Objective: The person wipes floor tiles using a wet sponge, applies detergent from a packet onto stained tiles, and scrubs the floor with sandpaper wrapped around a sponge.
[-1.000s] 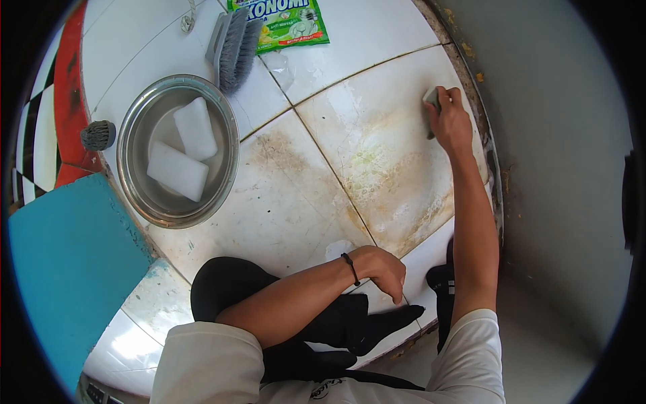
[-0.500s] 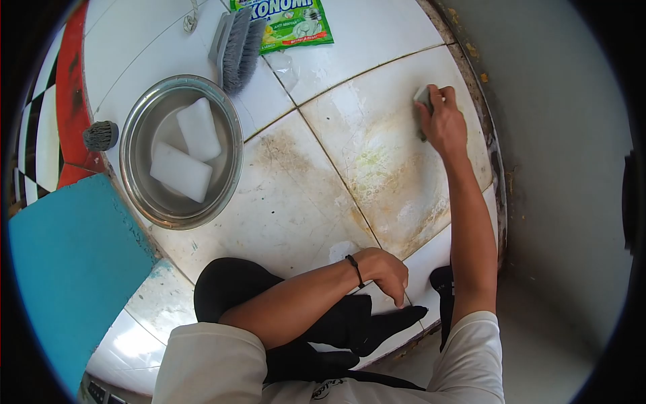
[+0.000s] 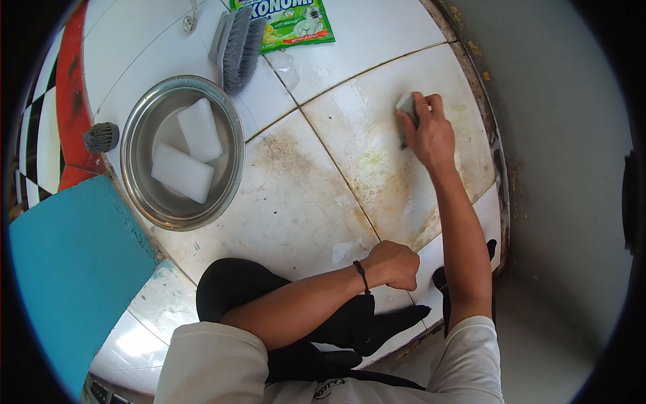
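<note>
My right hand (image 3: 431,135) is closed around a small greyish-white sponge (image 3: 407,104) and presses it on a stained white floor tile (image 3: 464,87). Yellowish-brown grime and wet, foamy patches mark the tile left of and below the sponge. My left hand (image 3: 396,265), with a black band at the wrist, is curled into a fist above my foot; its fingertips are hidden and nothing shows in it. Two white sponge blocks (image 3: 200,130) lie in a round metal basin (image 3: 237,172) on the left.
A grey-bristled brush (image 3: 240,54) lies beside a green detergent packet (image 3: 296,27) at the top. The round grey brush head (image 3: 101,137) is left of the basin. A turquoise block (image 3: 81,256) is at lower left, and a grey wall (image 3: 558,135) bounds the right side.
My right hand has slid the sponge left and slightly down across the tile. My left hand has shifted a little right and its fingers have curled tighter.
</note>
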Available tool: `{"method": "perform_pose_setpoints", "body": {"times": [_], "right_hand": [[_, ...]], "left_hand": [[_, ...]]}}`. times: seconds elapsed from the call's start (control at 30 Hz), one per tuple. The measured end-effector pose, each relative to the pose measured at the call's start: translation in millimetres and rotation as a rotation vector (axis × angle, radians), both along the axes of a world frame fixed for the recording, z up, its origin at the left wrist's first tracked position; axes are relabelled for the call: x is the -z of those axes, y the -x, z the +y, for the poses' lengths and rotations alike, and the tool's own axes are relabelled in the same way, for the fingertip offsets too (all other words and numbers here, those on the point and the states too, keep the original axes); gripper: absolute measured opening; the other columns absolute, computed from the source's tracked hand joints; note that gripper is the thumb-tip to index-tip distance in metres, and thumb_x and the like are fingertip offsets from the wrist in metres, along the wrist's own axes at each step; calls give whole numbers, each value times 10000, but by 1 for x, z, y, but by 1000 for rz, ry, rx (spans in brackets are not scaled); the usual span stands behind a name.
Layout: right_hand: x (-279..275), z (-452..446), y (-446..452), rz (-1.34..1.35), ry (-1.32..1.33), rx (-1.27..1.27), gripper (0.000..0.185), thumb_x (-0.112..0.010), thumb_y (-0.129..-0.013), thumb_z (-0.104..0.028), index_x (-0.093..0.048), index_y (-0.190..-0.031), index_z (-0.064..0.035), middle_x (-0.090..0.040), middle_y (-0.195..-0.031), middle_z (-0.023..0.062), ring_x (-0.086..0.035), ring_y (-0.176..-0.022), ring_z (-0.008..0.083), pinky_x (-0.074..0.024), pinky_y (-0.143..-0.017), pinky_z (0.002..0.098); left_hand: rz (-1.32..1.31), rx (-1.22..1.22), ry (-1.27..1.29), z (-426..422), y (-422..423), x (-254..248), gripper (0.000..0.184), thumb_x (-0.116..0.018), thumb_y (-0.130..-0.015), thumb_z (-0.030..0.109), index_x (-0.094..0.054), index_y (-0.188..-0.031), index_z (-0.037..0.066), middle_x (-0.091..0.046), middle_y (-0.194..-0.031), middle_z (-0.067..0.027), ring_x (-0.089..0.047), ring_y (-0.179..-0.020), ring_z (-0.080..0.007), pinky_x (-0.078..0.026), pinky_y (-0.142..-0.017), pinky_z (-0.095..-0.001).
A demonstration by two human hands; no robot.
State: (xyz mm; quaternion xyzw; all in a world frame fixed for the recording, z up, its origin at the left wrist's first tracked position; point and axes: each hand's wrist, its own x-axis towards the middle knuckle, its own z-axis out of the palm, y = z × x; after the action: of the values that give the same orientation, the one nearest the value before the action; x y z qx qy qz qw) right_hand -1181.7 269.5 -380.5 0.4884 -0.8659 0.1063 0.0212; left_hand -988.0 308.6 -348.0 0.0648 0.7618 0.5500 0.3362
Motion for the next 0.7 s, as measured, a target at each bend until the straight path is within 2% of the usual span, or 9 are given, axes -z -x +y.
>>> {"method": "perform_pose_setpoints", "body": {"times": [0.13,0.27,0.33,0.4,0.43,0.5,0.6,0.63,0.7], "right_hand": [[15,6,64,104,-1,273,391,-693,-899,-295,-597,-1192,-54,-577,-1103,166,-685,-795,388,-577,-668,463],[0,-13,-31,-102,51,84,417,-739,-872,-261,-616,-1213,-54,-583,-1066,153,-672,-797,378,-558,-689,453],[-9,-11,-72,-188,-11,-96,415,-743,-868,-242,-610,-1220,-66,-579,-1071,144,-684,-762,345,-566,-628,434],[-11,-8,-66,-144,-36,-186,411,-739,-872,-237,-611,-1221,-61,-581,-1065,146,-685,-753,332,-564,-604,422],[-11,-5,-53,-103,-45,-127,401,-719,-882,-250,-607,-1214,-55,-577,-1088,144,-682,-740,344,-568,-613,435],[-5,4,-9,-7,-38,17,397,-693,-898,-277,-601,-1213,-53,-574,-1116,142,-681,-755,363,-573,-633,451],[11,25,41,98,-38,285,414,-679,-911,-298,-592,-1240,-64,-574,-1129,144,-680,-836,379,-573,-672,461],[13,22,35,87,-26,283,416,-678,-912,-298,-589,-1245,-65,-573,-1134,144,-679,-845,379,-573,-678,463],[14,24,15,72,2,285,422,-676,-913,-297,-583,-1255,-68,-570,-1143,145,-678,-865,380,-573,-690,466]], "left_hand": [[-69,-92,8,0,4,1,384,-647,-758,357,-732,-774,-16,-706,-797,-217,-691,-760,-390,-546,-684,-477],[-60,-160,23,1,4,-1,355,-653,-732,341,-723,-729,-7,-702,-777,-207,-689,-747,-382,-540,-668,-474],[76,-155,71,0,-1,-3,340,-660,-713,338,-719,-708,4,-694,-747,-196,-685,-721,-373,-531,-649,-472],[170,-98,175,-9,-10,-9,320,-667,-698,334,-717,-692,18,-683,-713,-181,-681,-691,-364,-518,-628,-469],[203,-37,245,-26,-9,-29,308,-670,-691,332,-717,-687,27,-677,-694,-172,-678,-674,-360,-511,-616,-467],[251,-233,344,-83,-14,-79,313,-671,-725,349,-718,-674,43,-666,-669,-168,-667,-638,-359,-504,-607,-469],[372,-814,891,-176,-45,-120,302,-666,-815,344,-642,-831,43,-668,-742,-119,-673,-754,-334,-506,-635,-450],[309,-914,1112,-204,-63,-123,273,-677,-816,308,-633,-886,48,-682,-783,-116,-672,-771,-338,-505,-646,-465],[19,-927,1329,-249,-101,-99,305,-660,-856,323,-622,-969,42,-699,-871,-143,-681,-836,-349,-517,-706,-479]]}}
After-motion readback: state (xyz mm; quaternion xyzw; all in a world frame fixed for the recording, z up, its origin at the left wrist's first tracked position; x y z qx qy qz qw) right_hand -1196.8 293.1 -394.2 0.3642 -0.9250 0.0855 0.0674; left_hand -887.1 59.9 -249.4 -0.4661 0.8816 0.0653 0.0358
